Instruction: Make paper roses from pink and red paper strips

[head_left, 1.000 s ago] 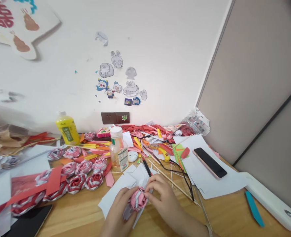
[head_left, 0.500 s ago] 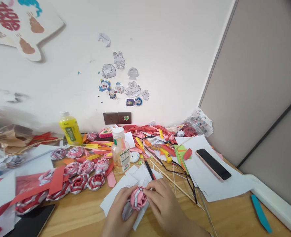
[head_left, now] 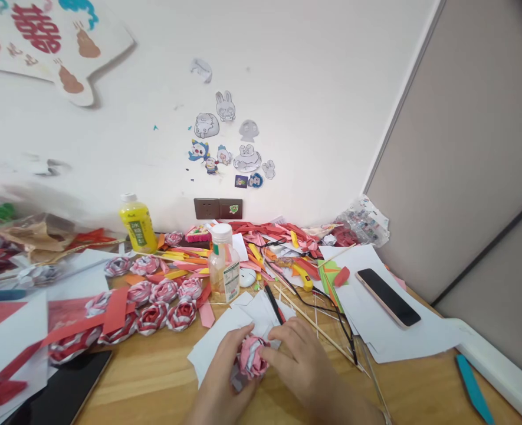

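A pink and white folded paper rose (head_left: 252, 357) is held low in the middle of the view, above white paper sheets (head_left: 216, 336). My left hand (head_left: 225, 372) wraps round the rose from the left, thumb below and fingers behind. On the right side, my right hand (head_left: 302, 363) pinches the rose's outer petals with thumb and bent fingers. A black and red pen (head_left: 275, 304) lies on the sheets just behind my hands. Finished-looking roses in pink and red (head_left: 152, 319) sit in rows to the left.
Behind stand a clear jar (head_left: 224, 265) and a yellow bottle (head_left: 137, 224). Coloured paper strips (head_left: 282, 233) lie along the wall. To the right are thin sticks (head_left: 322, 333), a phone (head_left: 388, 297) on white paper and a teal cutter (head_left: 473, 386). A dark tablet (head_left: 66, 389) lies front left.
The view has shifted, so everything appears further right. The rose has turned a little in my left hand, and my right fingers have moved on its petals.
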The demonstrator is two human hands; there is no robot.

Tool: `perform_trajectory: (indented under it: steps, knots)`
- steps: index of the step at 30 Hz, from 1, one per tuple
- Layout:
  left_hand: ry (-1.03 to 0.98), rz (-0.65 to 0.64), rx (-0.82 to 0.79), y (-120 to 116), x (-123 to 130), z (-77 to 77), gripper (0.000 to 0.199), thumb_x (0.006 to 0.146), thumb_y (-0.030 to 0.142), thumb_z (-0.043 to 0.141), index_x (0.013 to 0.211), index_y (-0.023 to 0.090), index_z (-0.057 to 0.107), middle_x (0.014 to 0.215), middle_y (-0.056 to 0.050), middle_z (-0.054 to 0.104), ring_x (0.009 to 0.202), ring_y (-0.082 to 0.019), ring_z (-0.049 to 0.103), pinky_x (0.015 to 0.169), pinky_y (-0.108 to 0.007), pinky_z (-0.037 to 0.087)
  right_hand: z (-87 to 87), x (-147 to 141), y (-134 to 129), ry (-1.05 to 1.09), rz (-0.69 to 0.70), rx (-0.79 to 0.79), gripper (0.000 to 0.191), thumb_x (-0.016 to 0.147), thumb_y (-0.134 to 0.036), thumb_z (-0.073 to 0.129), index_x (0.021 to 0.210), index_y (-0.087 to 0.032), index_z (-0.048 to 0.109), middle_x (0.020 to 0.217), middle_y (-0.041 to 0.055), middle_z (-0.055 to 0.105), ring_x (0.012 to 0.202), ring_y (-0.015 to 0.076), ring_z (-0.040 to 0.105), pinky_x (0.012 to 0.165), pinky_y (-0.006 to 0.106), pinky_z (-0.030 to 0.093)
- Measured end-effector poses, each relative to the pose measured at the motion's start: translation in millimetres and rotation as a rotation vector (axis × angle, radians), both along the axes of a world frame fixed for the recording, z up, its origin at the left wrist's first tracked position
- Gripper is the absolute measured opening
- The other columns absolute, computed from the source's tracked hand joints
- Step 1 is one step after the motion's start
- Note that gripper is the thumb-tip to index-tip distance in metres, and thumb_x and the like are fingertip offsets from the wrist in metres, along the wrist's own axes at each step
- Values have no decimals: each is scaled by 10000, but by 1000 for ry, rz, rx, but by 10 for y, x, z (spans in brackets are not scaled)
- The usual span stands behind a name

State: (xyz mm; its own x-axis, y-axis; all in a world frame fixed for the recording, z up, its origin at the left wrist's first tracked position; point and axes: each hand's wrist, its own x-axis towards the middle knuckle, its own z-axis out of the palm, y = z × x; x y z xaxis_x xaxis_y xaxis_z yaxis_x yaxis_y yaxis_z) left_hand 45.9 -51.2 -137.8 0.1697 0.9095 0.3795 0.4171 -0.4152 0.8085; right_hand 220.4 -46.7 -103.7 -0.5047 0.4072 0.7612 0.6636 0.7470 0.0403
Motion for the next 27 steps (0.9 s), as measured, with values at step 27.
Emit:
perform_trajectory:
  steps: [27]
  knots:
    - [-361, 39, -332, 2, 16, 63, 671, 676, 298, 664, 1268, 241, 353, 1091, -97, 602, 960, -235, 632, 860, -410, 501, -56, 57, 80, -69, -59, -5, 290, 939, -102, 349, 760, -150, 572, 790, 50, 600, 730, 169, 482, 681, 322, 345]
